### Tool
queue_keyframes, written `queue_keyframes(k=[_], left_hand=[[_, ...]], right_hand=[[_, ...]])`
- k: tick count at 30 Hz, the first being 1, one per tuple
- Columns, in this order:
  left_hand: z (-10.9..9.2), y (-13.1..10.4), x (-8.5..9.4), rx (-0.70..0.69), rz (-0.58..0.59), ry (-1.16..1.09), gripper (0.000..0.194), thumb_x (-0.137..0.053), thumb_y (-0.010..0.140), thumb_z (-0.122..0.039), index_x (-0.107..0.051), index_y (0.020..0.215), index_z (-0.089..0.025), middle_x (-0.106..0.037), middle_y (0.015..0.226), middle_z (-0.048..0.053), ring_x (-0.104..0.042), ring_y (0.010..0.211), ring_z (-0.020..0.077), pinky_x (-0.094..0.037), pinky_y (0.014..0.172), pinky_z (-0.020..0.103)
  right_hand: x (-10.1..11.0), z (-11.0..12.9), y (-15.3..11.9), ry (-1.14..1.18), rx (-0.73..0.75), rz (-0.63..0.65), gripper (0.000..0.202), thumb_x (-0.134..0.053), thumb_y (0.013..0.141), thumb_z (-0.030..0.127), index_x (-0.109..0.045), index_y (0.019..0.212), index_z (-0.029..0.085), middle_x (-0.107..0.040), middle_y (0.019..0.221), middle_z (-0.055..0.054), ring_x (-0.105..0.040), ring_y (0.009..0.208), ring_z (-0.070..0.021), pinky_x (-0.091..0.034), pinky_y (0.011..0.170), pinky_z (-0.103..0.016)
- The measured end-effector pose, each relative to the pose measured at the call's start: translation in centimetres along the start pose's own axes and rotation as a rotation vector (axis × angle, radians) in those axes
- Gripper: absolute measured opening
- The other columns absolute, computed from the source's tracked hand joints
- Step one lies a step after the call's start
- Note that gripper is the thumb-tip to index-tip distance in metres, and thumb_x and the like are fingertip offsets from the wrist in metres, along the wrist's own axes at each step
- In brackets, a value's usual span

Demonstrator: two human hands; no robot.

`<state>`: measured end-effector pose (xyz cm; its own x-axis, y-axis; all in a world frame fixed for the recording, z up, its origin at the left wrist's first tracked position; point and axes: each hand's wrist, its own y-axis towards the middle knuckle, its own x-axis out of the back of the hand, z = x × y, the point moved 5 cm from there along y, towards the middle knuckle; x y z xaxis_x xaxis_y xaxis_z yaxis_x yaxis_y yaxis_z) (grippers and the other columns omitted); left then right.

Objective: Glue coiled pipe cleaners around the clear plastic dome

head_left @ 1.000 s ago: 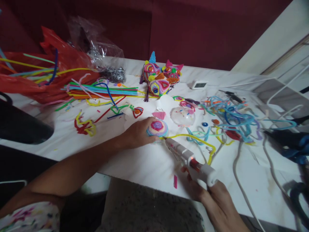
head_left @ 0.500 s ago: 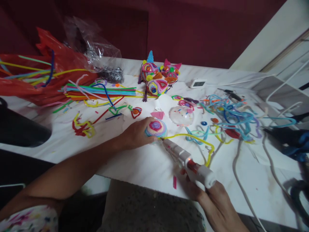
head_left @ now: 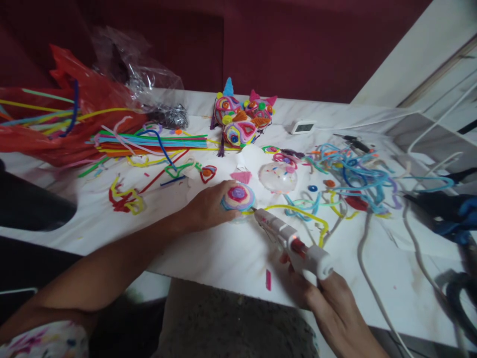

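Observation:
My left hand (head_left: 211, 205) grips the left side of a round piece (head_left: 238, 197) coiled in pink, cream, purple and blue pipe cleaner. A yellow pipe cleaner (head_left: 301, 211) runs from its lower edge out to the right. My right hand (head_left: 323, 292) is wrapped round the handle of a white glue gun (head_left: 281, 231). The gun's nozzle is at the lower right edge of the round piece, close to the yellow strand. Behind and to the right sits a clear dome (head_left: 278, 177) with coloured specks.
Three decorated heads (head_left: 244, 118) stand at the back beside a white display (head_left: 303, 128). Pipe cleaners (head_left: 156, 140) and a red bag (head_left: 99, 112) lie left, a black object (head_left: 33, 199) nearer. Blue pipe cleaners (head_left: 357, 171) and a cable (head_left: 367, 263) lie right.
The glue gun's nozzle has shifted slightly right and up along the edge of the round piece. The view has moved a little; both hands keep their hold.

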<state>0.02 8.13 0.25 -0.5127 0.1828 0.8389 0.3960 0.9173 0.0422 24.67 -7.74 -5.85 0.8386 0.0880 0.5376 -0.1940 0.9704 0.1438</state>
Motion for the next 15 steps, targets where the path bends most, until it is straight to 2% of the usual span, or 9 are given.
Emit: queue_keyframes(k=[4, 10, 15], left_hand=[[-0.08, -0.03, -0.01, -0.011, 0.005, -0.011, 0.065, -0.066, 0.060, -0.036, -0.039, 0.118, -0.026, -0.055, 0.123, 0.002, -0.057, 0.108, 0.0217, -0.046, 0.087, 0.032], [0.06, 0.04, -0.04, 0.003, 0.009, -0.007, 0.067, -0.066, 0.060, -0.033, -0.038, 0.119, -0.026, -0.054, 0.124, 0.003, -0.057, 0.109, 0.0224, -0.046, 0.088, 0.032], [0.36, 0.03, -0.17, -0.013, 0.006, -0.029, 0.066, -0.066, 0.060, -0.036, -0.038, 0.119, -0.027, -0.055, 0.122, 0.001, -0.059, 0.104, 0.0219, -0.048, 0.083, 0.031]], right_hand=[[-0.33, 0.04, -0.18, 0.009, 0.028, 0.004, 0.041, -0.053, 0.127, 0.048, -0.083, 0.143, 0.025, -0.089, 0.111, -0.007, -0.086, 0.097, -0.0266, -0.074, 0.090, -0.031], [-0.83, 0.46, -0.35, 0.092, 0.010, 0.068, 0.039, -0.050, 0.127, 0.050, -0.081, 0.126, 0.028, -0.085, 0.099, -0.006, -0.081, 0.085, -0.0269, -0.072, 0.081, -0.035], [-0.42, -0.36, -0.44, 0.038, 0.009, 0.011, 0.038, -0.055, 0.126, 0.047, -0.082, 0.143, 0.027, -0.087, 0.106, -0.006, -0.083, 0.090, -0.0281, -0.072, 0.083, -0.035]])
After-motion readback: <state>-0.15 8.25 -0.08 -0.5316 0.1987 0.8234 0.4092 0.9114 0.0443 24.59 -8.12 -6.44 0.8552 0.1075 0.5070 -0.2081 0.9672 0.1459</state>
